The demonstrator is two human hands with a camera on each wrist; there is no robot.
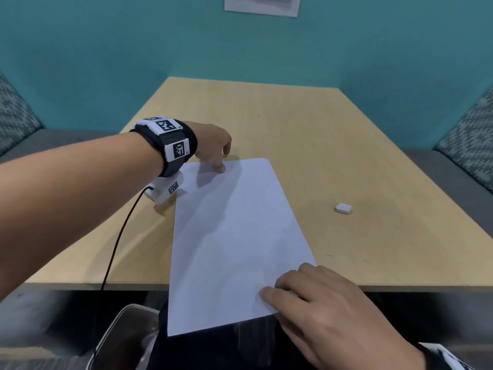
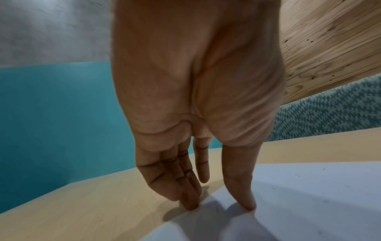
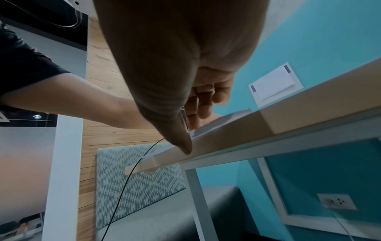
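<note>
A white sheet of paper [image 1: 234, 236] lies on the light wooden table [image 1: 333, 145], and its near end hangs over the front edge. At the sheet's far left corner is my left hand [image 1: 222, 161]. In the left wrist view the left hand [image 2: 218, 207] has its thumb tip on the paper [image 2: 309, 195], with nearly straight fingers touching down at the paper's edge. My right hand [image 1: 277, 289] holds the near right corner, fingers on top. In the right wrist view the right hand [image 3: 188, 138] has its thumb under the overhang at the table edge.
A small white block [image 1: 343, 208] lies on the table to the right of the sheet. A clear plastic container [image 1: 125, 337] sits below the front edge at the left. Patterned bench cushions [image 1: 469, 140] flank the table, and a teal wall stands behind. A black cable [image 1: 114, 249] trails from my left wrist.
</note>
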